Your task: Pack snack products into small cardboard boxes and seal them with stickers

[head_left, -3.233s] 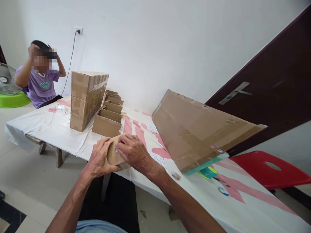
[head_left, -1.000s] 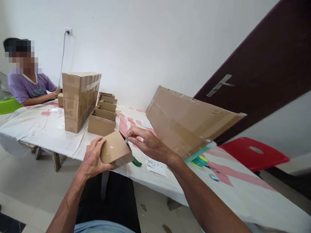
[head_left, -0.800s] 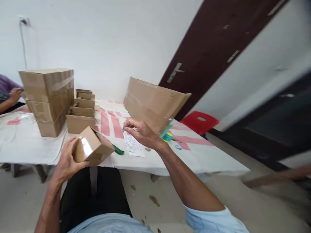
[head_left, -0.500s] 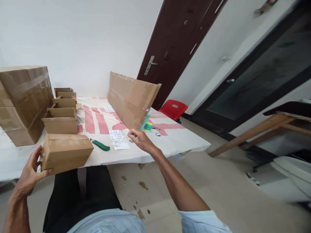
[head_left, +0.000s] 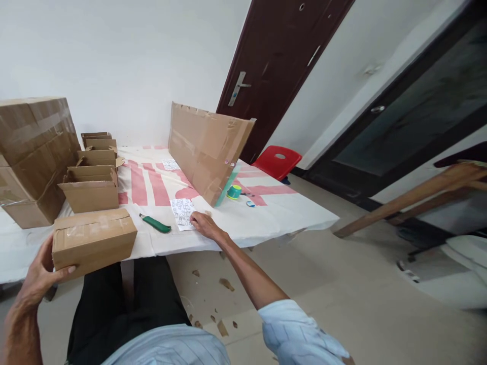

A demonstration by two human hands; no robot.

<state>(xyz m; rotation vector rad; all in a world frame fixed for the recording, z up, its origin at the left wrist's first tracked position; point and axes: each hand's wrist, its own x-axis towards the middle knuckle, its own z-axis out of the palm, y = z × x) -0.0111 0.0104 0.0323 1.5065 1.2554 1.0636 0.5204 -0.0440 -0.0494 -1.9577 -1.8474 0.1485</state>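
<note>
A closed cardboard box (head_left: 95,242) with clear tape along its top sits at the table's front edge. My left hand (head_left: 40,276) grips its left end, with the thumb along the front. My right hand (head_left: 205,224) is closed in a pinch over the right edge of a white sheet (head_left: 181,213) covered in small grey ring-like shapes. Whatever its fingertips hold is hidden. Between box and sheet lies a green utility knife (head_left: 155,223).
Open small boxes (head_left: 93,195) stand in a row behind the closed one, beside large taped cartons (head_left: 41,152). A tall cardboard panel (head_left: 209,152) leans across the table (head_left: 266,218). Right of it sits a green tape roll (head_left: 234,191). Cardboard scraps (head_left: 227,284) litter the floor.
My right hand has moved a little left and down, onto the sheet's edge. A tiny ring-like thing seen at its fingertips is now out of sight. My left hand still holds the box.
</note>
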